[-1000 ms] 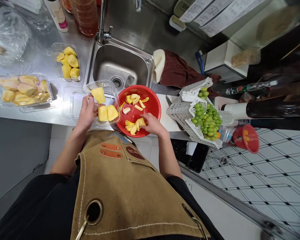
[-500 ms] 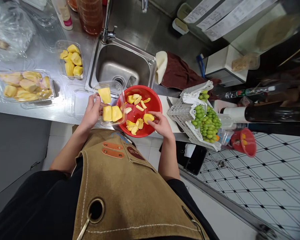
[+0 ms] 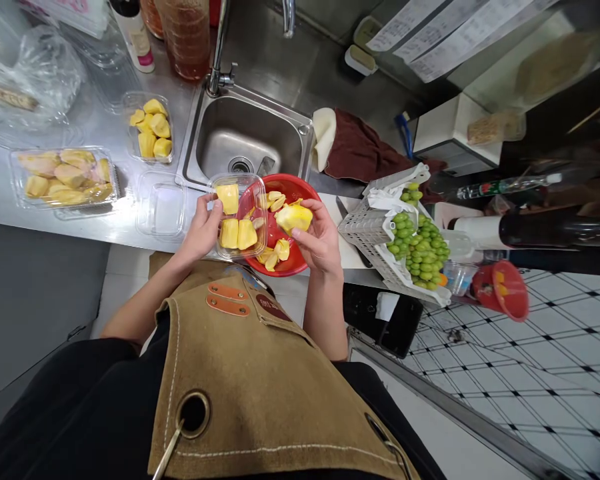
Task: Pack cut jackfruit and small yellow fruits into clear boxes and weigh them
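Note:
My left hand (image 3: 203,230) holds a clear plastic tub (image 3: 240,217) by its edge, over the rim of a red bowl (image 3: 300,190). Three yellow jackfruit pieces (image 3: 235,223) lie inside the tub. My right hand (image 3: 320,237) pinches a larger pale yellow jackfruit piece (image 3: 293,218) just above the bowl, next to the tub. Sliced jackfruit pieces (image 3: 275,252) lie in the bowl, partly hidden by the tub and my hands.
A steel sink (image 3: 245,137) with a faucet lies beyond my hands. Clear trays of jackfruit (image 3: 64,179) (image 3: 149,128) and a clear container (image 3: 160,210) stand on the steel counter to the left. To the right are a knife (image 3: 343,208) and green grapes in a white basket (image 3: 415,240).
My right hand has lifted a jackfruit piece off the bowl's contents. My left hand has carried the tub further right, over the bowl.

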The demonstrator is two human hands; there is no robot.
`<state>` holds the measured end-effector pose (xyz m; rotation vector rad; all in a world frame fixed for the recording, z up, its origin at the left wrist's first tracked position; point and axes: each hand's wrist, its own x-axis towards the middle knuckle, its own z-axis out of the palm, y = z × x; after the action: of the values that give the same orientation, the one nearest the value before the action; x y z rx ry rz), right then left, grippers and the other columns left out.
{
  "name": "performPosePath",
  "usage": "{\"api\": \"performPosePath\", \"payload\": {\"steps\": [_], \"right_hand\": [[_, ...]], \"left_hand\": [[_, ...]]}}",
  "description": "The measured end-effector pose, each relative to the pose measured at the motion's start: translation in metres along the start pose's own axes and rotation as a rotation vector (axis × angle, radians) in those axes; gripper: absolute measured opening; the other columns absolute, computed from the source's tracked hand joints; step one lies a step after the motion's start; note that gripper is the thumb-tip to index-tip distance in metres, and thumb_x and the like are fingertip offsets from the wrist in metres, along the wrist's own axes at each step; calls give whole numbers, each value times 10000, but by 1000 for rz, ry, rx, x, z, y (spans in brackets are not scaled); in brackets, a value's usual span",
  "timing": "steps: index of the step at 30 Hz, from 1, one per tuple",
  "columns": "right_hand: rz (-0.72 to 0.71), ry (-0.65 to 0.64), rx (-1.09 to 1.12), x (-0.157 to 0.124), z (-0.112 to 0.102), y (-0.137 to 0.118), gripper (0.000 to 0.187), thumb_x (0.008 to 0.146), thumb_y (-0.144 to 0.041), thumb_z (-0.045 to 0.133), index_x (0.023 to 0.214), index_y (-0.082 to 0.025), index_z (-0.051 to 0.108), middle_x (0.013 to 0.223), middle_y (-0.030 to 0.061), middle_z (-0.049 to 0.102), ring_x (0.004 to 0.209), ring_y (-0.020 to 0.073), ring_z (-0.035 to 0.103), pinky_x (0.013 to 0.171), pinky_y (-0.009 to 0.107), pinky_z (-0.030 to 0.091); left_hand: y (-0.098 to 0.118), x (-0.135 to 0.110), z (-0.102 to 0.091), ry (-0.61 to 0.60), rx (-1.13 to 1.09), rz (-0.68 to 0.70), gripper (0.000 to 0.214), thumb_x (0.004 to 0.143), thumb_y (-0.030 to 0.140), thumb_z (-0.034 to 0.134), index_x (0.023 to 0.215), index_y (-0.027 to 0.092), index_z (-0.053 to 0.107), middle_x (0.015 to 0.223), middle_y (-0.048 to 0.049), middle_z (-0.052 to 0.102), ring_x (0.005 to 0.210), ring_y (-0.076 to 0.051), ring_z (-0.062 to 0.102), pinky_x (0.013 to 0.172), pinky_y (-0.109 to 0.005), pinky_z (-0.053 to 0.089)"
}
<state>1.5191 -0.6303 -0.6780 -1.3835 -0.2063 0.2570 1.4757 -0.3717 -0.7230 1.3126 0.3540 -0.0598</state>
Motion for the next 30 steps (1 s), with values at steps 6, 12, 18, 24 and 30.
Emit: {"api": "performPosePath", "payload": {"steps": [6,12,18,24,30], "right_hand": [[-152,-11,-220,-3,6,-2,528,845,-512,936,1255,-341,649,1250,23,708,1146,237,735,1030,436,669],[-127,-66,-348,-13,21,-15,521,961,-543,803,1406,-321,650,1369,73,730,1224,271,737,1094,492,651],[-144,-49,-330,-19,30,-16,407,985,-503,806,1322,-297,707,1297,63,780,1120,233,781,935,408,700],[-237,6,-367,-21,34,-13,298,944,-473,860,1140,-290,730,1160,42,784,1084,220,787,904,388,705],[-253,-5,-411,-23,34,-9,325,923,-459,885,1032,-296,626,1039,11,747,972,197,766,756,337,678]], "left_hand": [[4,-3,1,40,2,5,693,996,815,632,1334,236,457,1046,-138,785,1078,-357,835,856,-471,688],[8,-5,1,54,-14,0,645,994,768,668,1316,246,467,1038,-138,780,1124,-365,822,842,-463,692],[8,-6,0,74,0,-2,644,999,766,654,1324,243,466,1031,-135,782,1106,-364,829,861,-480,696],[8,-7,-3,113,24,-14,671,990,783,658,1328,234,473,1039,-147,790,1055,-367,838,843,-491,697],[10,-7,-3,120,24,-7,665,986,785,659,1321,243,468,1041,-142,782,1111,-377,827,837,-484,694]]}}
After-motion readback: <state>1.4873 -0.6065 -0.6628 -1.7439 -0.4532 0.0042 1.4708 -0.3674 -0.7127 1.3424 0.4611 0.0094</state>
